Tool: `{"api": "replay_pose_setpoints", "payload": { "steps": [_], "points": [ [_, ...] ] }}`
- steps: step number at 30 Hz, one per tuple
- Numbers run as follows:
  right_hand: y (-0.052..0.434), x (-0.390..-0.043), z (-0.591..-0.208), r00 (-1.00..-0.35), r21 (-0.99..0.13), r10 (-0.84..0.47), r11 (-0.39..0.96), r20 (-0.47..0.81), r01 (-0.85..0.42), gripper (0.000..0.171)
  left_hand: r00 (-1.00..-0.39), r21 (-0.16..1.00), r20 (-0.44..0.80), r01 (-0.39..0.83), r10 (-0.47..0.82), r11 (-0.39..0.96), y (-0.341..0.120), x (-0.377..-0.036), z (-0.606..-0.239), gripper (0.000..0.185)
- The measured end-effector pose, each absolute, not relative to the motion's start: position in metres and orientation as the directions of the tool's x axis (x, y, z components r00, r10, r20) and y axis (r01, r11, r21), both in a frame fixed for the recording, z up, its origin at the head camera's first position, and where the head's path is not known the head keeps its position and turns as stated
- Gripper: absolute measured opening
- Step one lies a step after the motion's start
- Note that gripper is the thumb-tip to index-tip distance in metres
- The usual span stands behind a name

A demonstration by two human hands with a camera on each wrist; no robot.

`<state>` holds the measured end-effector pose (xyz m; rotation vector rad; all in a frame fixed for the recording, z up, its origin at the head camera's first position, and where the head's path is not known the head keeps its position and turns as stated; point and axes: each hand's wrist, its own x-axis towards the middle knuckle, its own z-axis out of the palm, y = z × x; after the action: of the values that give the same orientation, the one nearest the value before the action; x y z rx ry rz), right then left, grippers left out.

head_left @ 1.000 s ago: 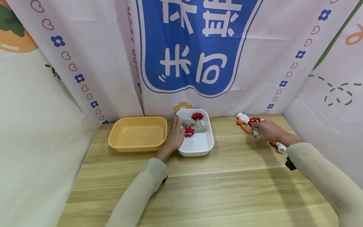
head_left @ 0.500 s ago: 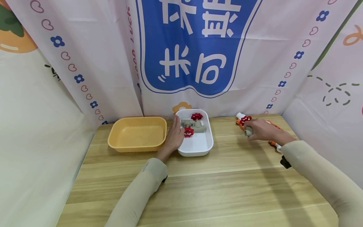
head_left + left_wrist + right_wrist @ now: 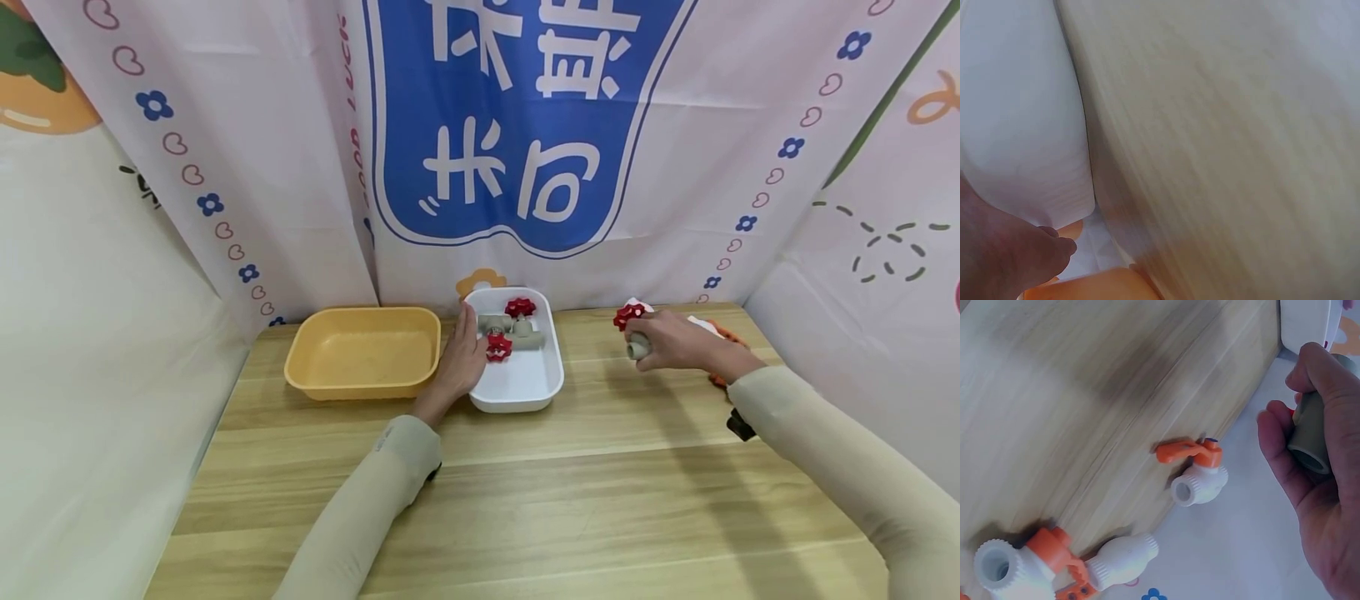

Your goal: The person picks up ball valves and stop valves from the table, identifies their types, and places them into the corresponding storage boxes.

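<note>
My right hand [image 3: 671,342] grips a grey valve [image 3: 636,343] with a red handwheel [image 3: 627,314], lifted above the right side of the wooden table. In the right wrist view my fingers [image 3: 1285,456] curl round the valve's grey pipe end [image 3: 1311,434]. My left hand [image 3: 461,358] rests with straight fingers against the left rim of the white tray [image 3: 525,387]. That tray holds grey valves [image 3: 517,331] with red handwheels [image 3: 520,307]. White valves with orange handles [image 3: 1196,472] lie on the table by the right hand.
An empty yellow tray [image 3: 363,352] stands left of the white tray. Printed cloth walls [image 3: 525,150] close in the back and both sides. The wooden table [image 3: 540,500] stretches toward me. More white and orange valves [image 3: 1035,565] lie near the right wall.
My right hand has carried the grey red-wheeled valve leftward, away from the white and orange valves. The left hand has stayed against the white tray.
</note>
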<state>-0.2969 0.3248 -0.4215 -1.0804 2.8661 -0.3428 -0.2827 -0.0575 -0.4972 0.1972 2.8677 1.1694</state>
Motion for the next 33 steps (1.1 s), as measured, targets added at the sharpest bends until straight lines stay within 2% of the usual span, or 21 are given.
{"api": "replay_pose_setpoints", "payload": {
  "steps": [6, 14, 33],
  "points": [
    [0.314, -0.297, -0.418, -0.73, -0.238, -0.682, 0.704, 0.034, -0.669, 0.029, -0.992, 0.699, 0.004, 0.092, 0.124, 0.709, -0.057, -0.282, -0.497, 0.072],
    [0.297, -0.295, -0.411, -0.735, -0.231, -0.678, 0.714, 0.011, -0.661, 0.03, -0.992, 0.697, 0.0, 0.088, 0.123, 0.712, -0.057, -0.283, -0.497, 0.072],
    [0.26, -0.294, -0.404, -0.657, -0.195, -0.75, 0.635, 0.077, -0.748, 0.032, -0.992, 0.701, 0.003, 0.092, 0.126, 0.707, -0.057, -0.282, -0.497, 0.073]
  ]
}}
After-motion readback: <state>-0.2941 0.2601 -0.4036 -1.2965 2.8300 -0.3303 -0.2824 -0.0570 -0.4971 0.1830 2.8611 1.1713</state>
